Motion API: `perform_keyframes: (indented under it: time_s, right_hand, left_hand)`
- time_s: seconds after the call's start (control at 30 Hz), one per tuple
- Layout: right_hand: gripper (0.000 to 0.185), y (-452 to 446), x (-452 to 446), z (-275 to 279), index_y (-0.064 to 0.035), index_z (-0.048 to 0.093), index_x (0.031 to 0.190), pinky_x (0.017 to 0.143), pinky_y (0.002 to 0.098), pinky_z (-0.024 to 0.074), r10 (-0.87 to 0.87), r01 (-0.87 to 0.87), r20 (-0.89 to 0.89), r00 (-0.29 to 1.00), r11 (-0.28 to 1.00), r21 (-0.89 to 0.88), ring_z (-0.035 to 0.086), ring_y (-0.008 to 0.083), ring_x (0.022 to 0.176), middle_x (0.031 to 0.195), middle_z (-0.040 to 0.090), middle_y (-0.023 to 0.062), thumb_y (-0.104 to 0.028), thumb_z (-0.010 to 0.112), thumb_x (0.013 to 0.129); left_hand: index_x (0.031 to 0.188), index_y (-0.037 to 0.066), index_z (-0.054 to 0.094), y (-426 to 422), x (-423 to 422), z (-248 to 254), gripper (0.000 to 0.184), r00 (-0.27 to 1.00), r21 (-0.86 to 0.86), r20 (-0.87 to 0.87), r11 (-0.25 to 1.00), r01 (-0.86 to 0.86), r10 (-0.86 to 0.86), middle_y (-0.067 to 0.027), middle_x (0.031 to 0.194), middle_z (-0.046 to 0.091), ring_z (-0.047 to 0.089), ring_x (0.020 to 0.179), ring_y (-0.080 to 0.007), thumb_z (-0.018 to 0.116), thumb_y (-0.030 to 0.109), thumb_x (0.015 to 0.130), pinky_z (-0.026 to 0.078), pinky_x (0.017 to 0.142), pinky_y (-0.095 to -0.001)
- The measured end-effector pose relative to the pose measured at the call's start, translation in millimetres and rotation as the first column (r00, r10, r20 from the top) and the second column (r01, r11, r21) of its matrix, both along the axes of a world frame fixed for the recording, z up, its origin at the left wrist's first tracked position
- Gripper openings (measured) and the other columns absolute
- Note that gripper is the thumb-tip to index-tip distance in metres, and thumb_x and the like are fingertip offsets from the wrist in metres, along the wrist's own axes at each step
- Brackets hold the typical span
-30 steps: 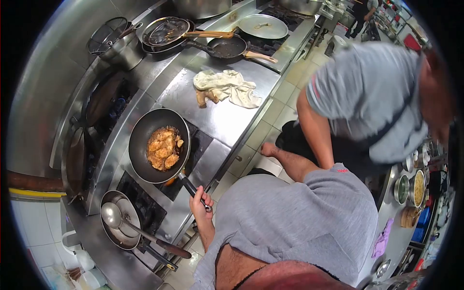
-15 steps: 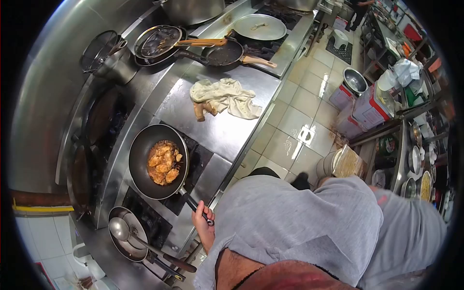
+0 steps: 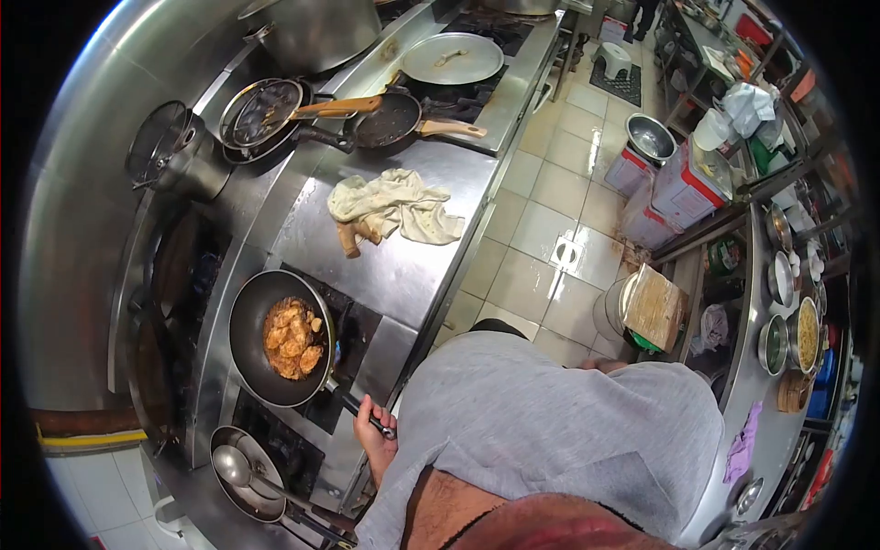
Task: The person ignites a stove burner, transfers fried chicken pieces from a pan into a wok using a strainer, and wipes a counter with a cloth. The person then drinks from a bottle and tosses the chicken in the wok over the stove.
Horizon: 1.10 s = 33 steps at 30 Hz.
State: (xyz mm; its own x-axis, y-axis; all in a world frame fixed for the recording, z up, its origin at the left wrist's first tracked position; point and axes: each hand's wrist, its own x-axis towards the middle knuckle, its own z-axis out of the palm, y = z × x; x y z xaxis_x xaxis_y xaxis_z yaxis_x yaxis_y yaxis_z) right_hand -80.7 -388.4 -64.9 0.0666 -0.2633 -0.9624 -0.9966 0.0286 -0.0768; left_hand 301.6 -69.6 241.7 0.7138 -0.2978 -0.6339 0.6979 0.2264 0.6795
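At the left, my left hand (image 3: 374,429) is closed round the black handle of a dark frying pan (image 3: 246,353). The pan sits over a burner, and browned, saucy pieces of food (image 3: 291,339) lie in it. A small blue flame shows beside its rim. My right hand (image 3: 605,365) is mostly hidden by my grey shirt; only a bit of skin shows, its fingers out of sight. Below the frying pan, a metal ladle (image 3: 233,466) rests in a second pan (image 3: 220,443). A cream cloth (image 3: 399,206) lies on the steel top beside a piece resembling ginger root (image 3: 349,240).
More pans (image 3: 390,124), a flat lid (image 3: 453,58) and a large pot (image 3: 316,37) stand at the back. At right are a lidded bucket (image 3: 655,307), tins (image 3: 689,188) and a counter (image 3: 742,367) with bowls. A person's legs (image 3: 643,18) show far off.
The co-worker in grey who was close at the right is out of view. My right hand has come back from beside my body to behind my shirt. The view has shifted; my left hand still holds the handle.
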Motion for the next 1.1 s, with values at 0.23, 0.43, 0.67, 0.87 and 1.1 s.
perform_keyframes:
  time_s: [0.23,0.43,0.67,0.87,1.1]
  right_hand:
    - [0.031,-94.2,145.2,16.9,0.0037,0.058,0.086,0.047,0.0290,0.0450,0.110,0.013,0.399,0.910,0.956,-0.293,0.058,0.0168,0.055,0.066,0.059,0.0106,-0.026,0.054,0.078]
    - [0.038,-99.7,283.5,91.2,-0.0032,0.049,0.109,0.042,0.0245,0.0366,0.047,0.040,0.692,0.720,0.993,-0.109,0.057,0.0146,0.058,0.079,0.060,0.0082,-0.025,0.055,0.079]
    - [0.033,-69.8,303.0,83.6,-0.0041,0.050,0.106,0.041,0.0225,0.0349,0.257,-0.268,0.539,0.802,0.962,-0.060,0.056,0.0131,0.058,0.076,0.059,0.0064,-0.024,0.055,0.080]
    - [0.031,-44.4,266.1,75.4,-0.0044,0.052,0.102,0.036,0.0221,0.0340,0.393,-0.398,0.454,0.799,0.913,-0.090,0.053,0.0120,0.052,0.071,0.058,0.0048,-0.023,0.058,0.077]
    - [0.030,-17.9,219.5,80.1,-0.0012,0.053,0.098,0.037,0.0260,0.0370,0.297,-0.297,0.447,0.844,0.952,-0.073,0.054,0.0151,0.049,0.067,0.057,0.0066,-0.019,0.056,0.075]
  left_hand:
    - [0.066,0.014,0.042,-30.9,17.6,-34.3,0.022,0.997,-0.233,0.016,0.970,-0.069,0.075,0.0040,0.052,0.035,0.033,0.043,-0.0077,0.054,0.019,0.083,0.028,0.040,-0.0230]
    - [0.071,0.014,0.045,-54.8,15.2,-18.2,0.015,0.974,-0.375,-0.058,0.899,-0.227,0.221,0.0063,0.049,0.034,0.029,0.037,-0.0036,0.056,0.012,0.080,0.021,0.033,-0.0201]
    - [0.066,0.011,0.041,-38.6,-24.3,4.3,0.019,0.979,-0.141,-0.029,0.968,-0.206,0.204,0.0025,0.046,0.037,0.033,0.034,-0.0065,0.057,0.010,0.076,0.024,0.031,-0.0228]
    - [0.064,0.011,0.040,-45.9,-14.2,0.6,0.020,0.972,-0.173,0.026,0.959,-0.227,0.235,0.0018,0.045,0.038,0.034,0.033,-0.0082,0.057,0.009,0.075,0.026,0.032,-0.0241]
    - [0.067,0.010,0.042,-3.7,-20.5,47.2,0.016,0.987,-0.196,0.005,0.968,-0.158,0.162,0.0033,0.048,0.036,0.032,0.036,-0.0053,0.058,0.008,0.073,0.025,0.032,-0.0208]
